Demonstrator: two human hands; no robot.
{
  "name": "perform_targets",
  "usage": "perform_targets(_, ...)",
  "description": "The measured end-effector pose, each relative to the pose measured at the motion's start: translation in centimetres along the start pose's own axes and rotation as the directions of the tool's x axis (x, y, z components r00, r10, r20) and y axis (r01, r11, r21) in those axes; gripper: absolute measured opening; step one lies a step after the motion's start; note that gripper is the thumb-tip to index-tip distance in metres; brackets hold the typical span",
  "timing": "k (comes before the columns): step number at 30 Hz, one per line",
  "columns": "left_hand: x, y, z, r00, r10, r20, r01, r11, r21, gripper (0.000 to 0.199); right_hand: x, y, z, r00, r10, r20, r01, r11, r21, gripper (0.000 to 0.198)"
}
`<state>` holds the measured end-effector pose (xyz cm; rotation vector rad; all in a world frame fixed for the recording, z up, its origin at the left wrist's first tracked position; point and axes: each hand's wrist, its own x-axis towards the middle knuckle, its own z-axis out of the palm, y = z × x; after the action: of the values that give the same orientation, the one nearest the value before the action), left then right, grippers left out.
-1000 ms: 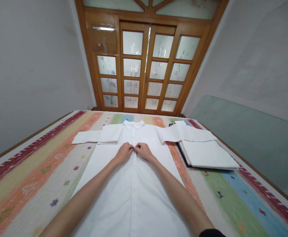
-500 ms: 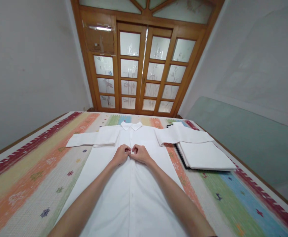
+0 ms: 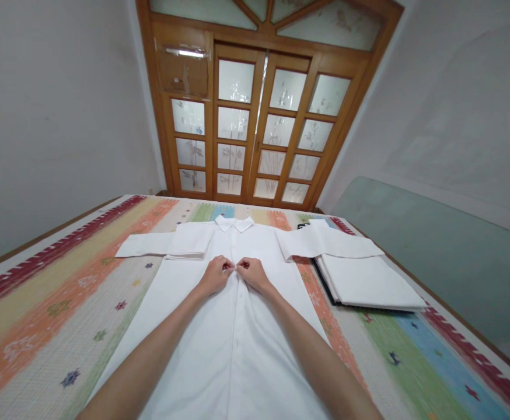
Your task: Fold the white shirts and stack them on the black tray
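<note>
Item: wooden double doors with frosted, plant-patterned panes, at the far end, between a plain left wall and a right wall. Item: a pale green panel, along the right wall. Item: a striped cover in red, yellow, orange, green and blue, spread beneath everything we list below. Item: a stack of folded white cloth, on the right of the cover, with a black edge showing under it; the right sleeve lies across its far part. Item: a white shirt, laid flat in the middle of the cover, collar away from us, left sleeve folded and pointing outward. Both forearms cross the shirt and block part of its front.

Hands: the left hand and right hand meet at the front placket below the collar, fingers curled, thumb and fingertips of each pinching the fabric. We cannot tell whether a button sits between them.
</note>
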<state>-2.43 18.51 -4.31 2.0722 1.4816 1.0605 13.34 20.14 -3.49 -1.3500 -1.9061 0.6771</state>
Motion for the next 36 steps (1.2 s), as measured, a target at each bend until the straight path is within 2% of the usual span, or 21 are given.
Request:
perform_targets(7, 0.0, -0.2, 0.1, 0.999, 0.052, -0.001, -0.052, 0.998, 0.018, 0.005, 0.2, 0.4, 0.0, 0.999, 0.003, 0.034, -0.006, 0.995, 0.097, 0.017)
perform_targets(12, 0.0, 0.0, 0.0, 0.998, 0.035, -0.043, -0.033, 0.998, 0.051, 0.007, 0.4, 0.7, -0.1, 0.997, 0.024, 0.077, -0.035, 0.99, 0.139, 0.02)
perform_targets(21, 0.0, 0.0, -0.4, 0.999, 0.005, -0.053, -0.001, 0.997, 0.077, 0.011, 0.2, 1.2, 0.0, 0.994, -0.025, 0.105, 0.005, 0.983, 0.186, 0.009)
perform_targets(36, 0.1, 0.1, -0.8, 1.0, -0.002, -0.003, 0.003, 0.999, 0.04, 0.021, 0.9, 1.6, 0.3, 0.994, -0.012, 0.107, -0.001, 0.993, 0.12, 0.016)
